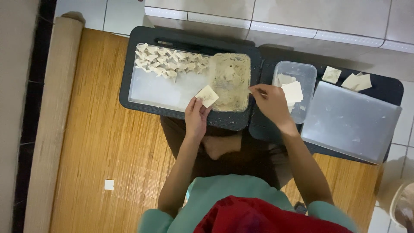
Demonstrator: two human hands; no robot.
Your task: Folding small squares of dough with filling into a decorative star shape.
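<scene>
The left hand (196,115) has its grip closed on a dumpling wrapper (207,96), while the right hand (271,101) pinches a small utensil beside the filling tub (231,81).

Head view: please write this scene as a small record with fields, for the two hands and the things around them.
left hand: holds a square dough wrapper
right hand: fingertips at the rim of the filling container
folded dumplings: in rows on the pale tray
spare wrappers: in the clear tub
closed lid: on the person's right
floor: woven mat
</scene>
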